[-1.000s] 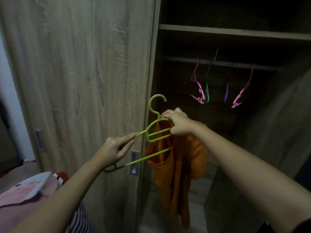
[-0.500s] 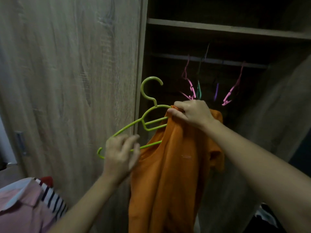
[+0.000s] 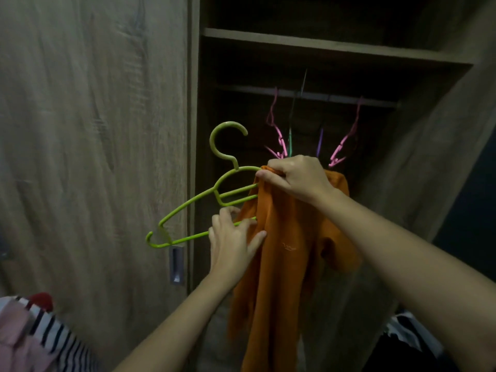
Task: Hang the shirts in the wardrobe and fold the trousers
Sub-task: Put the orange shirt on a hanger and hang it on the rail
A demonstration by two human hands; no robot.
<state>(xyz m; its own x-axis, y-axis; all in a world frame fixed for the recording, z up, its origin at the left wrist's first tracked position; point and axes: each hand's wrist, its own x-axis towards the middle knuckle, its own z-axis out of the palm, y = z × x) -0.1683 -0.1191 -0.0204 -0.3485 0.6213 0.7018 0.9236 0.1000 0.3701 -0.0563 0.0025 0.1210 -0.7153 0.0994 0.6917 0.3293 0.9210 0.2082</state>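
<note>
An orange shirt [image 3: 281, 264] hangs half on a green plastic hanger [image 3: 204, 194] in front of the open wardrobe. My right hand [image 3: 298, 177] grips the shirt's top together with the hanger's right shoulder. My left hand [image 3: 233, 242] has its fingers spread and touches the shirt's left edge beside the hanger's lower bar. The hanger's left arm and hook stick out bare to the left. The wardrobe rail [image 3: 308, 95] runs above, behind my hands.
Pink hangers [image 3: 276, 130], plus a green and a purple one, hang from the rail. A shelf [image 3: 335, 47] sits above it. The shut wooden door [image 3: 94, 143] with a recessed handle [image 3: 176, 264] is on the left. Striped and pink clothes [image 3: 29, 334] lie at lower left.
My left hand let go of the hanger's left end and moved right onto the shirt. My right hand lifted the hanger and shirt a little higher, and more of the shirt hangs spread out.
</note>
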